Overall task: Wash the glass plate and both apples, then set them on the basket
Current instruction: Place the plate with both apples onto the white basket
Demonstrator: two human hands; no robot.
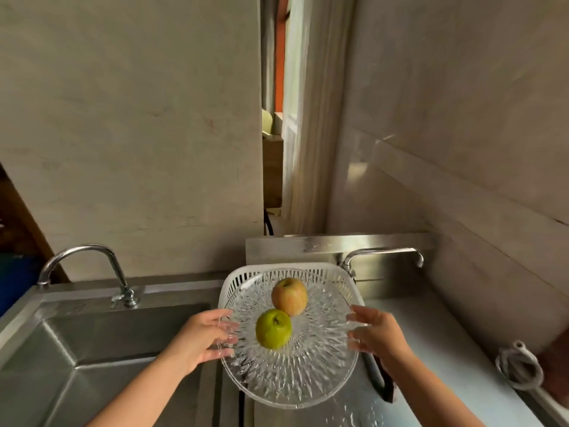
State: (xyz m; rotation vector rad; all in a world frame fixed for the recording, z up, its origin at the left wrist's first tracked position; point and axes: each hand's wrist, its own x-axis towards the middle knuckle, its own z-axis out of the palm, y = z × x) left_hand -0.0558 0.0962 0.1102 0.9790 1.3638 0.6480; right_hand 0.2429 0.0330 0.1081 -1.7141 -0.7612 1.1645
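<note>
A cut-glass plate [295, 374] hovers over a white plastic basket [234, 280], its near half sticking out past the basket toward me. On the plate lie a green apple [273, 328] and, just behind it, a red-yellow apple [290, 296]; the two touch. My left hand [200, 337] grips the plate's left rim, with fingertips showing through the glass. At the right rim my right hand [374, 332] holds on with fingers spread.
A steel sink basin [77, 359] with a curved faucet [86, 252] lies to the left. A second faucet [385, 252] stands behind the basket. The wet steel counter [437, 340] on the right carries a coiled grey cord [520, 369]. Tiled walls close in behind and right.
</note>
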